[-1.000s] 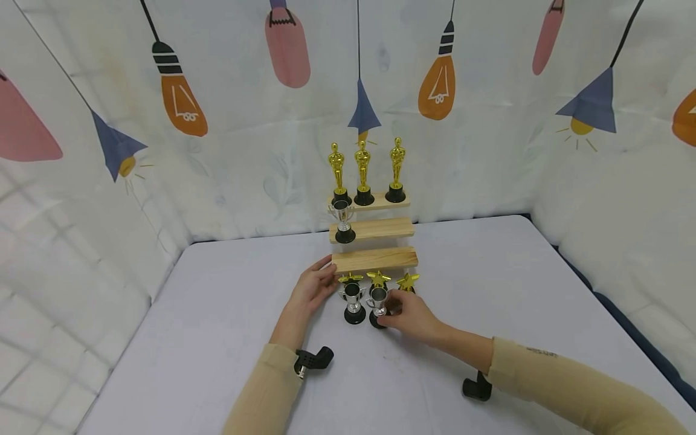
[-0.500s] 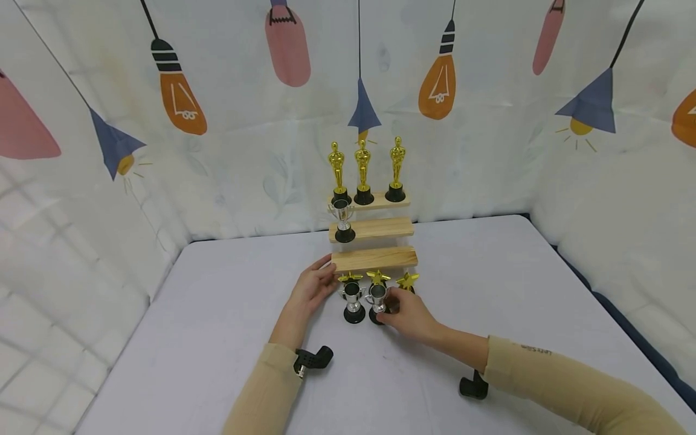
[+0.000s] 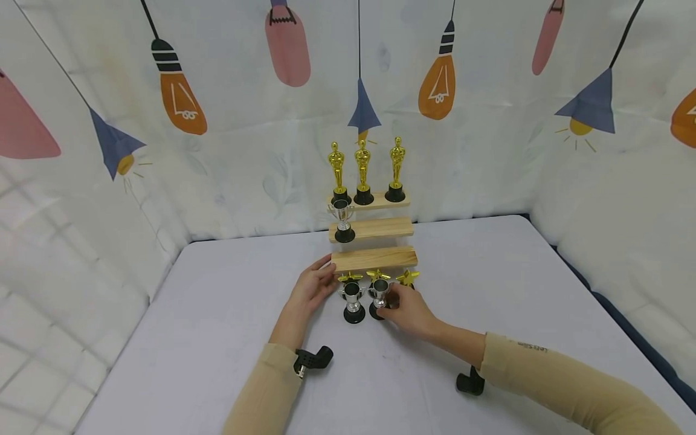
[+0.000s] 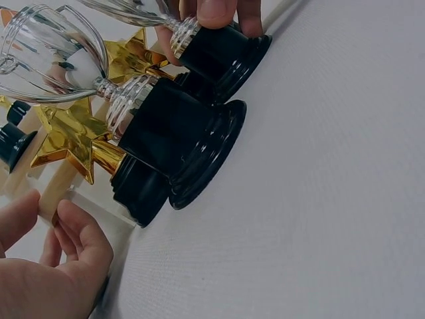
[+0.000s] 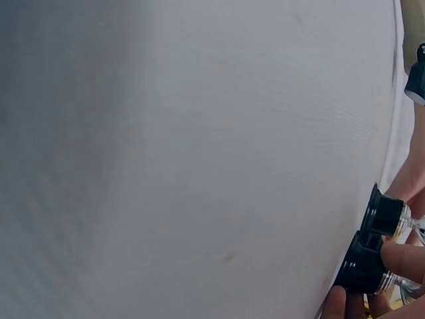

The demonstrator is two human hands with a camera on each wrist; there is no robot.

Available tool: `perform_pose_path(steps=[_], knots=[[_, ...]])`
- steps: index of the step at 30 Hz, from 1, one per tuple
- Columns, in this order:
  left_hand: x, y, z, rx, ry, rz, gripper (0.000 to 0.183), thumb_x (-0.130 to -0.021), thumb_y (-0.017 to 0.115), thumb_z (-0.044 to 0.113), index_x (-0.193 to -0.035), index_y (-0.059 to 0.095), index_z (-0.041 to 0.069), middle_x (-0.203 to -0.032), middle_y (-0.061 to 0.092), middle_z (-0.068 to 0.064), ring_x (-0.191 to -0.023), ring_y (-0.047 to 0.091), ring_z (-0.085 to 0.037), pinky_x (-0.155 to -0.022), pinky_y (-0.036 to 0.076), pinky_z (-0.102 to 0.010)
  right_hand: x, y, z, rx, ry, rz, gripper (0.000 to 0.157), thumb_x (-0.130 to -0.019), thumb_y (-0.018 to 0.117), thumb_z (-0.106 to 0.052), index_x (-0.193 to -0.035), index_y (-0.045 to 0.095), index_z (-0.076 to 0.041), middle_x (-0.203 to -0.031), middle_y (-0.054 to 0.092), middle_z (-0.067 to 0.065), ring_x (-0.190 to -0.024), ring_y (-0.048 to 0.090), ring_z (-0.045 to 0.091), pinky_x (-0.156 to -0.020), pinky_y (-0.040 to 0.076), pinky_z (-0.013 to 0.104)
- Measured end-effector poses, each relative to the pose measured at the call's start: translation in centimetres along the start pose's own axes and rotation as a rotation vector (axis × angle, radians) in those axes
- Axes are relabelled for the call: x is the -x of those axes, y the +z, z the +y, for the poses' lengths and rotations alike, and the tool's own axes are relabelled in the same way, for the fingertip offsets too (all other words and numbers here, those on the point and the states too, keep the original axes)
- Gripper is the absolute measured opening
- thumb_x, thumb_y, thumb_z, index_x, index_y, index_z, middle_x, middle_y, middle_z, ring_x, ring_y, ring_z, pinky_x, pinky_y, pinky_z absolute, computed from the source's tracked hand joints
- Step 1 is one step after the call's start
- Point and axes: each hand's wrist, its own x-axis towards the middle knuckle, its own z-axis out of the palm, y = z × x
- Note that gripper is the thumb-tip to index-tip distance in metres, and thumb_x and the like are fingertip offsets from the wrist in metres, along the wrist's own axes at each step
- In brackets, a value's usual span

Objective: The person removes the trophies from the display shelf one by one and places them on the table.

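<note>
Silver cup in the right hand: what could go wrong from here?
The held cup might knock the neighbouring cup close beside it. If moved toward the shelf, it or the right hand might catch the gold stars just behind. And with the left hand pinching the shelf's edge, a tug could topple the statuettes up top.

Silver trophy cup (image 3: 379, 291), looped handle showing, round black base; held upright. I cannot tell whether it touches the table (image 3: 217, 314). Tiered stand (image 3: 375, 258): pale wooden boards rising in steps, behind the cup.
</note>
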Motion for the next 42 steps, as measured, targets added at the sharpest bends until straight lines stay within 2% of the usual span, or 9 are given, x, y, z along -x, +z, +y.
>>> perform_pose_path(steps=[8,14,19,25,29,38,42], knots=[[-0.1,-0.1,-0.1,-0.002,-0.009,-0.004,0.055,-0.105,0.053,0.0,-0.157,0.035,0.0,-0.147,0.044,-0.022,-0.102,0.057,-0.013,-0.081,0.049,-0.025,0.5,-0.4,0.2,-0.014,-0.029,-0.001,0.027,-0.083,0.084,-0.004,-0.104,0.067,-0.004,-0.097,0.068,0.004,-0.094,0.067,0.022,-0.082,0.056,0.033],[-0.1,0.0,0.0,-0.008,-0.006,0.013,0.053,-0.105,0.053,0.0,-0.156,0.037,0.0,-0.145,0.047,-0.021,-0.101,0.058,-0.013,-0.081,0.05,-0.026,1.1,-1.2,0.0,-0.053,-0.03,0.006,0.033,-0.084,0.083,-0.002,-0.112,0.067,-0.002,-0.105,0.068,0.006,-0.102,0.066,0.026,-0.087,0.056,0.039],[-0.2,0.0,0.2,-0.006,-0.011,0.011,0.054,-0.105,0.054,0.0,-0.156,0.037,0.001,-0.146,0.046,-0.021,-0.101,0.058,-0.013,-0.081,0.05,-0.026,1.4,-2.2,-0.3,-0.065,-0.029,0.035,0.035,-0.085,0.082,-0.003,-0.115,0.065,0.0,-0.106,0.067,0.01,-0.102,0.065,0.027,-0.086,0.055,0.038],[-0.3,0.0,0.3,-0.003,-0.018,0.006,0.055,-0.105,0.052,-0.001,-0.157,0.035,0.001,-0.149,0.044,-0.021,-0.105,0.056,-0.015,-0.081,0.049,-0.025,1.5,-3.3,-0.7,-0.076,-0.082,0.065,0.032,-0.086,0.078,0.002,-0.115,0.065,0.004,-0.105,0.068,0.016,-0.1,0.066,0.032,-0.081,0.055,0.033],[-0.3,-0.1,0.2,-0.006,-0.016,0.013,0.055,-0.105,0.053,0.0,-0.157,0.035,0.0,-0.149,0.044,-0.023,-0.107,0.057,-0.016,-0.082,0.05,-0.025,1.4,-3.9,-1.1,-0.08,-0.099,0.076,0.032,-0.087,0.076,0.004,-0.117,0.065,0.002,-0.106,0.067,0.016,-0.098,0.065,0.029,-0.08,0.053,0.031],[0.0,-0.1,0.1,-0.015,-0.019,0.014,0.054,-0.105,0.053,0.0,-0.157,0.036,0.001,-0.148,0.045,-0.022,-0.106,0.057,-0.015,-0.082,0.049,-0.026,0.7,-4.9,-2.0,-0.1,-0.122,0.099,0.032,-0.087,0.076,0.003,-0.117,0.064,0.003,-0.109,0.067,0.017,-0.101,0.065,0.034,-0.083,0.054,0.036],[-0.1,-0.1,0.0,-0.015,-0.014,0.016,0.054,-0.105,0.053,0.001,-0.157,0.036,0.0,-0.145,0.047,-0.022,-0.102,0.058,-0.014,-0.081,0.049,-0.026,0.2,-5.3,-2.6,-0.092,-0.112,0.118,0.03,-0.089,0.077,0.0,-0.116,0.064,0.003,-0.11,0.067,0.017,-0.1,0.065,0.03,-0.084,0.054,0.037]])
